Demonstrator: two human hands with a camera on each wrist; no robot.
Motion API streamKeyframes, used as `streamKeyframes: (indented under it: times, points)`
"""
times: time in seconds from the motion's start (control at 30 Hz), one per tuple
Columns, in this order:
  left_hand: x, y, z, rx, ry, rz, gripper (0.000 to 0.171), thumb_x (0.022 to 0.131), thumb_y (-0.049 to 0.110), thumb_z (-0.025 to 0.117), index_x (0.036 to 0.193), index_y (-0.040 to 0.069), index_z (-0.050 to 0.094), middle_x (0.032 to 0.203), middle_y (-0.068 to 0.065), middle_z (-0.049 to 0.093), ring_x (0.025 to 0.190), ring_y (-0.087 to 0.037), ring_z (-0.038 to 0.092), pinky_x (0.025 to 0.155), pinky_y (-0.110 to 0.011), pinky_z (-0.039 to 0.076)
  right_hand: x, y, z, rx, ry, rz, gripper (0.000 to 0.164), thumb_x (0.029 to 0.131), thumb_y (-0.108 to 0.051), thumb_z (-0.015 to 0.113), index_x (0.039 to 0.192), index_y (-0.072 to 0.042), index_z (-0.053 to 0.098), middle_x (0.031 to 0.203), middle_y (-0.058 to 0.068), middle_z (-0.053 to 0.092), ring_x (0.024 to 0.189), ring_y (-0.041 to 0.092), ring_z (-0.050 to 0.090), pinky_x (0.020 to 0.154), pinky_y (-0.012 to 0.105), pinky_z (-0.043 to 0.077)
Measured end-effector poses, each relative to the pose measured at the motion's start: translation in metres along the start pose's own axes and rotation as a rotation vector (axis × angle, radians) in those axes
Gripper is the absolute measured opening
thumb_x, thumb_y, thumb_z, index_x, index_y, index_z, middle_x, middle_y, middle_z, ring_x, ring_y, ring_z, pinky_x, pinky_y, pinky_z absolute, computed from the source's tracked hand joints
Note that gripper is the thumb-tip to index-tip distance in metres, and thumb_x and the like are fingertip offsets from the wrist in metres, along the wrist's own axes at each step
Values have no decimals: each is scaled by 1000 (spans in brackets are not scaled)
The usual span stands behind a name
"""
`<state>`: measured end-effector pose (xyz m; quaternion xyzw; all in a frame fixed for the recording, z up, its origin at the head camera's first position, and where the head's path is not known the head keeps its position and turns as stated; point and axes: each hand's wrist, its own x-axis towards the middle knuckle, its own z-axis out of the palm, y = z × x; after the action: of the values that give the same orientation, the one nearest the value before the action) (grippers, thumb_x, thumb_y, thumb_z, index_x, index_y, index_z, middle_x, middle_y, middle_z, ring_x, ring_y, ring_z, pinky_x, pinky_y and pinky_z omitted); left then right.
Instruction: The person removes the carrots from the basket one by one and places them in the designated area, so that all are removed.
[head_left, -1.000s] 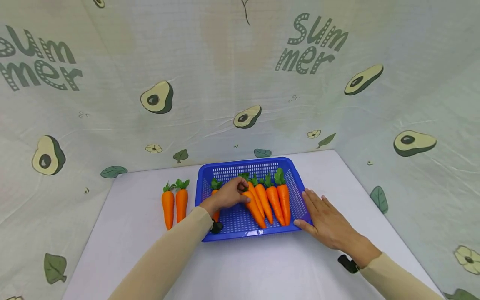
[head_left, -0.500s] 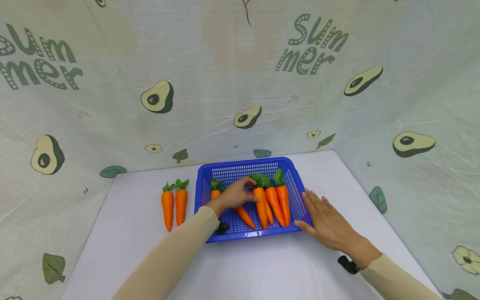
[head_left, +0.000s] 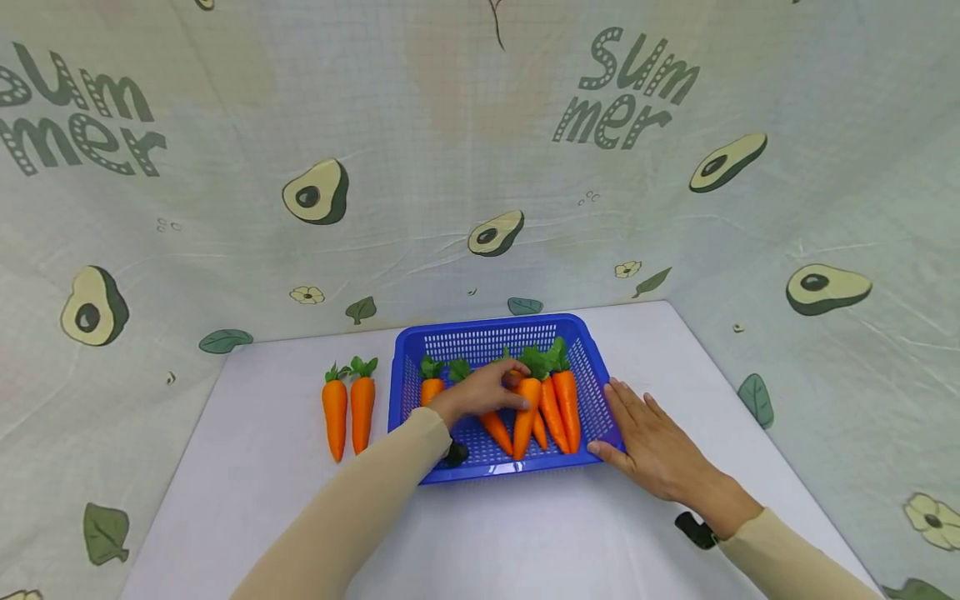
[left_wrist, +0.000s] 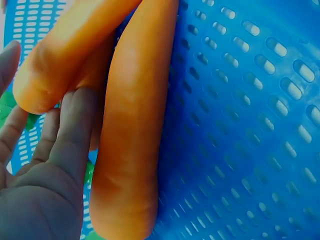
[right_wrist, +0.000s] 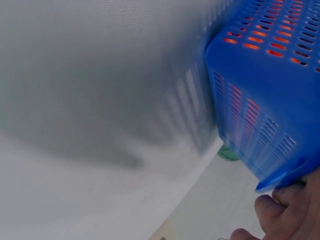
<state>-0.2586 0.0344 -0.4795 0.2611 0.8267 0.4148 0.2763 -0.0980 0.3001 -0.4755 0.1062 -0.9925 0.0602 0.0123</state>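
My left hand (head_left: 487, 389) reaches into a blue plastic basket (head_left: 495, 471) and grips an orange carrot (head_left: 527, 421) near its leafy top, between thumb and fingers. In the left wrist view the carrot's thick end (left_wrist: 42, 82) lies between the thumb and fingers, with another carrot (left_wrist: 132, 120) beside the hand. Several carrots lie to the right, among them a rightmost carrot (head_left: 567, 412); one carrot (head_left: 497, 433) lies just left of the held one. With fingers extended, my right hand (head_left: 656, 442) rests against the basket's right side.
Two carrots, a left one (head_left: 335, 421) and a right one (head_left: 362, 412), lie on the white table (head_left: 255, 467) left of the basket. A printed cloth (head_left: 420, 150) hangs behind. At the basket's left end is another carrot (head_left: 431, 389).
My left hand has shifted right inside the basket. The carrot by its fingertips has moved right and now tilts the other way, tip toward the lower left. The right hand stays put.
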Motion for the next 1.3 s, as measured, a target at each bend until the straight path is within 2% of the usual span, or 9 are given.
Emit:
streamKeyframes:
  times: [0.13,0.27,0.4,0.53,0.6,0.77,0.97,1.13,1.3]
  points:
    - [-2,3,3,51,-72,-7,55,86,35,75,135,30,53,125,-3,59,112,-19,56,101,-41,49,0,0,0,-5,3,-3,97,91,-71,41,156,-5,14,163,16,15,149,35,19,119,57,18]
    - [-6,5,6,40,-111,-42,56,86,34,74,137,34,51,126,-2,57,109,-19,55,99,-42,50,0,0,0,-6,12,-8,96,91,-70,41,156,-4,15,163,17,16,149,35,19,119,57,19]
    - [-8,7,7,-2,-151,-56,61,85,30,76,140,33,47,123,-2,57,106,-19,57,95,-42,52,0,1,0,-8,18,-12,95,91,-70,42,156,-4,16,162,17,17,149,35,20,119,57,19]
    - [-9,8,7,-73,-217,-55,65,85,20,76,140,31,42,115,-7,58,95,-22,63,85,-39,57,1,1,0,-9,13,-8,95,91,-70,42,156,-4,16,162,17,17,149,35,19,119,57,19]
    - [-9,9,6,-95,-225,-53,63,86,16,75,137,32,42,111,-9,60,89,-23,66,80,-37,59,1,0,0,-8,7,-4,96,91,-70,42,156,-4,16,162,17,16,149,35,19,119,57,18]
    - [-9,9,3,-102,-187,-32,59,87,13,74,131,36,42,111,-8,61,88,-22,66,76,-35,58,2,0,0,7,-4,6,96,90,-71,41,156,-6,14,163,16,16,150,35,18,119,57,18]
    - [-14,10,-10,-189,-110,4,60,87,11,72,132,38,44,125,-9,57,96,-23,65,82,-42,58,3,-1,1,5,-6,7,96,91,-71,41,156,-6,14,163,16,15,149,36,18,119,57,18]
    - [-18,10,-24,-249,-59,24,60,88,15,73,133,42,45,125,-11,55,96,-25,67,85,-47,58,1,-1,1,8,0,7,95,91,-70,41,156,-6,14,163,16,16,149,36,19,120,57,18]
    - [-26,10,-38,-347,-41,52,62,89,15,71,138,38,41,127,-11,57,99,-26,68,85,-44,58,1,-2,0,9,13,0,94,91,-69,42,156,-5,17,162,17,17,149,36,20,120,56,18]
